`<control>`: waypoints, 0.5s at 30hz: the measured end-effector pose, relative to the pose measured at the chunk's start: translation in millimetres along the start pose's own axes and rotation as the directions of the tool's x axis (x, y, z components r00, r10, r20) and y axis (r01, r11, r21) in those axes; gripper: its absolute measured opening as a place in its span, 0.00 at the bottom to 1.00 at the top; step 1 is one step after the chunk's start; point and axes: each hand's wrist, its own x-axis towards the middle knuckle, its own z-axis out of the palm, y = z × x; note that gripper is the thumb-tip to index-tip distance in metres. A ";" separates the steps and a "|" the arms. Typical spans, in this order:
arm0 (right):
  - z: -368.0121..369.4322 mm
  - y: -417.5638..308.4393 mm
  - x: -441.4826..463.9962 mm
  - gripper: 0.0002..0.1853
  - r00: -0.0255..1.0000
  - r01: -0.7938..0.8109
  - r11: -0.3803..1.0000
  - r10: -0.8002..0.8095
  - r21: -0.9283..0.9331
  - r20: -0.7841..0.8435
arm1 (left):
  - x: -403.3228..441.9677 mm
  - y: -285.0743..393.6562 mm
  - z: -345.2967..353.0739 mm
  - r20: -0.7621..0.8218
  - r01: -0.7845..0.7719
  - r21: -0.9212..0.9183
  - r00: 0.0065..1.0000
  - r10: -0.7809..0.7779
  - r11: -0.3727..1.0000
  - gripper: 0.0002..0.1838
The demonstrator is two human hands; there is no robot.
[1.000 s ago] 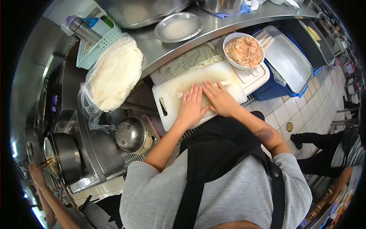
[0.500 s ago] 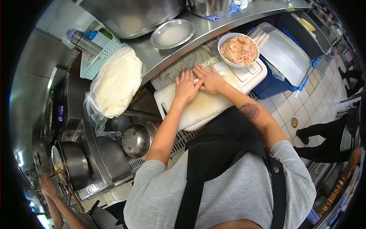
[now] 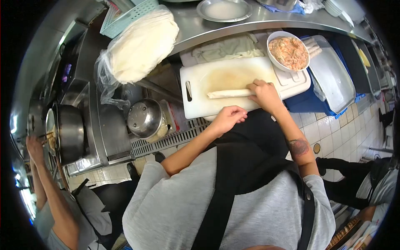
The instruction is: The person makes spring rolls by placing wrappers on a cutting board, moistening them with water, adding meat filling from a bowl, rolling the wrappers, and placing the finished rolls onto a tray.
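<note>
A long, pale, uncooked spring roll [image 3: 228, 93] lies across the white cutting board [image 3: 200, 109]. My right hand [image 3: 265, 96] has its fingers closed around the roll's right end, hiding that end. Apart from the roll, my left hand [image 3: 228, 119] hovers at the board's near edge, fingers curled together with nothing visible in them. Beyond my right hand stands a white bowl [image 3: 288, 68] heaped with an orange, shredded filling [image 3: 288, 52]. More pale rolls [image 3: 312, 48] rest in a metal tray [image 3: 335, 83] to the right.
At the left, a stack of thin wrappers [image 3: 143, 48] sits in plastic near a green basket [image 3: 125, 18]. A metal dish of cloudy liquid [image 3: 225, 10] stands on the steel shelf [image 3: 196, 33]. Below is a steel bowl [image 3: 143, 118]. A co-worker's arm [image 3: 54, 196] reaches to a pot [image 3: 71, 133].
Both hands lay flat over the roll on the board. Now they are apart: the right has closed on the roll's end, the left has drawn back toward my apron. The view has shifted.
</note>
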 end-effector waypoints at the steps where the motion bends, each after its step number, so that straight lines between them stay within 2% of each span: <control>1: 1.2 0.1 0.9 0.20 1.000 0.007 1.000 -0.006 -0.010 0.026 | 2.3 1.6 4.6 0.035 0.122 -0.213 0.993 -0.117 0.969 0.17; 2: 1.2 0.9 0.1 0.18 0.999 0.011 1.000 -0.010 -0.021 0.053 | 4.9 3.0 9.5 0.098 0.241 -0.411 0.971 -0.220 0.880 0.19; 3: -0.1 1.5 -3.9 0.16 0.999 0.035 0.997 -0.036 0.064 0.018 | 9.1 -1.3 12.3 0.129 0.248 -0.534 0.969 -0.212 0.808 0.22; 6: -10.6 -8.1 -24.6 0.16 0.993 -0.059 0.959 0.029 0.276 0.110 | 35.9 -4.4 24.1 0.033 0.128 -0.847 0.981 -0.190 0.517 0.18; 7: -16.0 -13.5 -33.0 0.16 0.993 -0.096 0.946 0.070 0.310 0.094 | 43.7 7.1 21.0 0.042 0.149 -0.891 0.968 -0.249 0.429 0.12; 10: -36.4 -25.9 -52.9 0.17 0.981 -0.191 0.906 0.180 0.377 0.065 | 67.4 23.7 16.5 -0.086 -0.011 -0.921 0.981 -0.175 0.390 0.11; 11: -42.1 -26.2 -56.9 0.17 0.977 -0.211 0.901 0.202 0.379 0.063 | 76.1 32.0 12.2 -0.199 -0.105 -0.904 0.962 -0.190 0.414 0.13; 13: -52.5 -25.3 -60.8 0.19 0.972 -0.229 0.900 0.232 0.371 0.038 | 70.3 65.2 12.7 -0.237 -0.177 -0.839 0.970 -0.052 0.514 0.14; 15: -66.0 -16.8 -61.8 0.20 0.982 -0.104 0.863 0.169 0.494 -0.089 | 63.6 98.0 19.5 -0.296 -0.313 -0.702 0.945 0.138 0.640 0.15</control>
